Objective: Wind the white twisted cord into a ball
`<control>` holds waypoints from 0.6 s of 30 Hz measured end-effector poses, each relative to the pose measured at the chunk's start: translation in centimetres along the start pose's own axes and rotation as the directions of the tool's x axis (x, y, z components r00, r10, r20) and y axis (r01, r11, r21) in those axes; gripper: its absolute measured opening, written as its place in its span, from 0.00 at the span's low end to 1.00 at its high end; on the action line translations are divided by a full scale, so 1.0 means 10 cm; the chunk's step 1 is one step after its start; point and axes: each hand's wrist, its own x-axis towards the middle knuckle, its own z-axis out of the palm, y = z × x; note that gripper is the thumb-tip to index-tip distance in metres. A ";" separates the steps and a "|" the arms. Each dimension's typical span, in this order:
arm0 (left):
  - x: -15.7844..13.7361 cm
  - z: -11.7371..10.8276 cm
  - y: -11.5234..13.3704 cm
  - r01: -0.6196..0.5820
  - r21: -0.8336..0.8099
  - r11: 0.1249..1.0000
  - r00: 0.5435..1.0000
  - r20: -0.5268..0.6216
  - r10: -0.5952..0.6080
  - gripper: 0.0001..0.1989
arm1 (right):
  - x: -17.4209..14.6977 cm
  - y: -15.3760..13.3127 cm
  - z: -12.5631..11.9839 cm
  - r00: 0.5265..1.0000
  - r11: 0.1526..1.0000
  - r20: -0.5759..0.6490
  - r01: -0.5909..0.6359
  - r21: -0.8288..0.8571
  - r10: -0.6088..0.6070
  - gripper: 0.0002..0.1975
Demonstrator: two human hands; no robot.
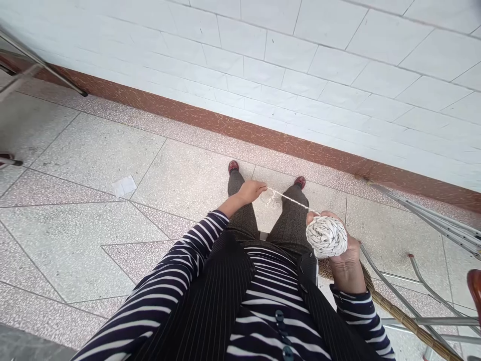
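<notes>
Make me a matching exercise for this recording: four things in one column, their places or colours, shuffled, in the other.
1. Ball
2. Cord
3. Scrap
4. Shoes

A. Lying on the floor
B. Reddish
C. In the right hand
D. Stretched from the left hand

Pairs: 1-C, 2-D, 3-A, 4-B

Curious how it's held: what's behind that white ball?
Behind the white ball is the right grip, showing past its upper and right edges. The ball hides the rest of that grip and its own far side.
</notes>
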 end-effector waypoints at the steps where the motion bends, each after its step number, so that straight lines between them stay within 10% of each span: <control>1: 0.00 -0.01 -0.02 0.001 0.013 1.000 1.000 0.000 -0.001 0.15 | -0.01 -0.02 0.01 0.998 0.999 -0.063 0.030 0.031 -0.028 0.28; 6: -0.02 0.00 0.00 -0.113 0.102 0.988 0.992 0.065 0.107 0.13 | 0.04 -0.25 0.06 0.953 0.968 -0.292 0.143 0.205 -0.079 0.26; 18: -0.11 0.11 0.34 -0.227 0.165 0.960 0.970 0.119 0.210 0.16 | 0.26 -0.57 0.11 0.918 0.902 -0.314 0.333 0.274 -0.244 0.28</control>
